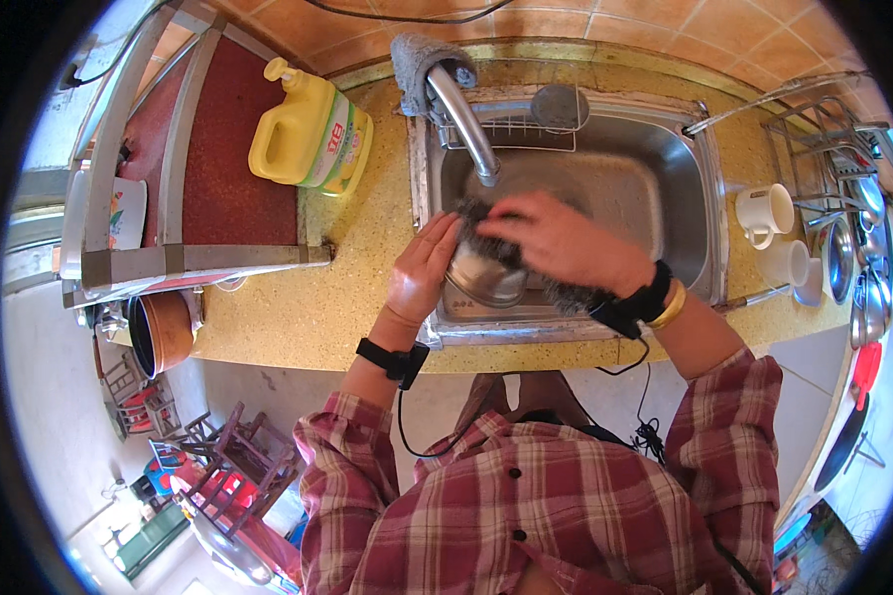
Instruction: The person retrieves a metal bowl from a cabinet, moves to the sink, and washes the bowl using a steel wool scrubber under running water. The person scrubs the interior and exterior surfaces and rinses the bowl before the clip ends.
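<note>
A shiny metal bowl or pot is over the near left part of the stainless steel sink, tilted. My left hand steadies it by its left side, fingers extended along the edge; the thumb is hidden. With my right hand, slightly blurred, I press a dark grey fuzzy cloth onto the vessel's upper part. A trailing end of the cloth hangs below my right palm. Just beyond my hands, the metal faucet points down into the sink, a grey cloth draped over its base.
A yellow pump jug bearing writing stands on the speckled counter, left of the sink. A wire rack holding a round grey item hangs inside the sink's back edge. At right are a white mug, cups and metal bowls.
</note>
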`<state>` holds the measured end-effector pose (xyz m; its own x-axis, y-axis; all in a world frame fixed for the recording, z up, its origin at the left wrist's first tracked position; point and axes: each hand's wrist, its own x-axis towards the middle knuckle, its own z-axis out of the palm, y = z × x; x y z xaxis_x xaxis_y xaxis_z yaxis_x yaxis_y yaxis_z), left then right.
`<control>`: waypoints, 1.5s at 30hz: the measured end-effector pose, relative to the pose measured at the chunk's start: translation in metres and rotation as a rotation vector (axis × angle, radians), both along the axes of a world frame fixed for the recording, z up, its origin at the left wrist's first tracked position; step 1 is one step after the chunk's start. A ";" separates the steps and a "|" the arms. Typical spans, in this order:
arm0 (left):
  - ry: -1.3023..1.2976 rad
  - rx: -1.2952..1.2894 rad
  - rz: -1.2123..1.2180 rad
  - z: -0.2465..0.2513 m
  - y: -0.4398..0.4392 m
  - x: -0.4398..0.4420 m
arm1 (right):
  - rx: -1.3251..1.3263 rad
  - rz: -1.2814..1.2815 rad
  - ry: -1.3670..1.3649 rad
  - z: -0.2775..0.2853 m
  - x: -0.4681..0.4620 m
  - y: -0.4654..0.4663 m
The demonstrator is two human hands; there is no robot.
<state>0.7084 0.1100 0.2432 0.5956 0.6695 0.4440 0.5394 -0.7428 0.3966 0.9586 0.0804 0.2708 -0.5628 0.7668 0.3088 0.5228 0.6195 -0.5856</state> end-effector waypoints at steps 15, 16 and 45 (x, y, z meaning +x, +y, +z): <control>-0.196 0.076 0.182 0.017 0.000 -0.010 | -0.332 -0.270 -0.344 -0.108 0.059 0.013; -0.203 0.058 0.177 0.017 -0.002 -0.008 | -0.377 -0.286 -0.441 -0.119 0.053 0.015; -0.030 -0.614 0.375 -0.028 -0.015 -0.005 | -0.083 -0.307 0.005 0.064 0.028 0.007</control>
